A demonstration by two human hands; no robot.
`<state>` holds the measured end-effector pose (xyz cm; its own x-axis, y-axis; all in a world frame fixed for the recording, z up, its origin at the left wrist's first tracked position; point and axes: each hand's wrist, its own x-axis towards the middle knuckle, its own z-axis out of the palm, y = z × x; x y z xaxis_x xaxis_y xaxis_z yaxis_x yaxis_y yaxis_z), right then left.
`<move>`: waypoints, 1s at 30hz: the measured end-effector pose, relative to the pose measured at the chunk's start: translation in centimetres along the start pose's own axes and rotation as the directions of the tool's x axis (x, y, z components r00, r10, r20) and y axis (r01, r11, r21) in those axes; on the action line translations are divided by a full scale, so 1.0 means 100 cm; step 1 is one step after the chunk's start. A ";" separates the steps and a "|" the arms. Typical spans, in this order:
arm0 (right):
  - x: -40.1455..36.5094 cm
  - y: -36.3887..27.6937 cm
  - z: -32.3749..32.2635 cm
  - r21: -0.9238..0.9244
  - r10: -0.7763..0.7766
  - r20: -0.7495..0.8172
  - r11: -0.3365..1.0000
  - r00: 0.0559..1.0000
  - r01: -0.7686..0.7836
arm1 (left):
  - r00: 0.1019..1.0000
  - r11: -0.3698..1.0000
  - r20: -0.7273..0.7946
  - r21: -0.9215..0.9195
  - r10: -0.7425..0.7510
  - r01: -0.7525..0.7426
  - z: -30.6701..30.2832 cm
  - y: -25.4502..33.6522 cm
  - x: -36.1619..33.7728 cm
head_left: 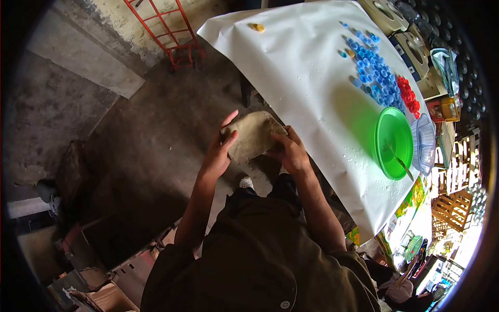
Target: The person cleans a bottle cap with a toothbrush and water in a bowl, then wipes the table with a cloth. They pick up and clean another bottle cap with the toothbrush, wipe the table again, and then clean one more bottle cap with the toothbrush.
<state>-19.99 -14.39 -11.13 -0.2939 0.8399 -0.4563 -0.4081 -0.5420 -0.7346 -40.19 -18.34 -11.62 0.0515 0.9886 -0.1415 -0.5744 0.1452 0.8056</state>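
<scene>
Between my hands, in front of my body, is a tan, folded cloth (253,136) with a rounded outline. My left hand (218,153) grips its left edge, thumb on top and one finger raised beside it. My right hand (292,151) pinches the right edge, thumb on top; its other fingers are partly hidden beneath. The cloth is held above the floor, just left of the table (291,67), which has a white cover with water drops on it.
Blue bottle caps (377,73) lie in a pile on the table beside red caps (409,98). Yellow caps (257,27) sit at the far end. A green basin (382,143) with a spoon (400,162) stands beside a clear plastic bowl (423,143). A red hand truck (171,36) leans against the wall.
</scene>
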 end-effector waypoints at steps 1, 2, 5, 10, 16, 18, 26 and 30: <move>0.002 0.001 -0.007 -0.093 -0.007 -0.007 0.996 1.000 0.006 | 0.999 0.986 -0.019 0.163 0.032 -0.029 -0.001 0.000 -0.001; 0.003 0.004 -0.014 -0.185 -0.014 -0.011 0.983 1.000 0.011 | 0.998 0.945 -0.029 0.324 0.063 -0.050 -0.004 0.000 0.000; -0.003 0.005 -0.027 -0.571 -0.293 0.047 0.776 0.955 0.267 | 0.997 0.803 -0.006 0.593 0.083 -0.063 0.001 0.014 0.002; 0.002 -0.021 -0.034 -0.718 -0.219 0.187 0.635 0.958 0.286 | 0.834 0.591 0.481 0.767 -0.269 -0.251 -0.002 0.055 0.016; 0.033 -0.003 -0.022 -0.428 0.280 0.647 0.903 0.710 0.033 | 0.675 0.616 0.689 0.659 -0.263 -0.432 0.032 0.070 0.034; 0.025 0.000 -0.019 -0.369 0.257 0.703 0.929 0.663 0.030 | 0.765 0.571 0.598 0.724 -0.239 -0.387 0.021 0.066 0.042; 0.025 -0.015 -0.006 -0.778 0.448 0.289 0.625 0.846 -0.066 | 0.941 0.690 0.310 0.711 -0.135 -0.135 0.002 0.030 0.057; 0.021 0.011 -0.012 -0.706 -0.154 0.561 0.423 0.813 0.567 | 0.928 0.873 -0.120 0.315 -0.354 0.373 -0.030 0.004 0.060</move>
<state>-20.04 -13.25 -13.51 -0.6615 0.7496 0.0236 0.2711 0.2683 -0.9244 -42.50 -12.48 -13.87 0.1527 0.8610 -0.4852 -0.2247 0.5083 0.8313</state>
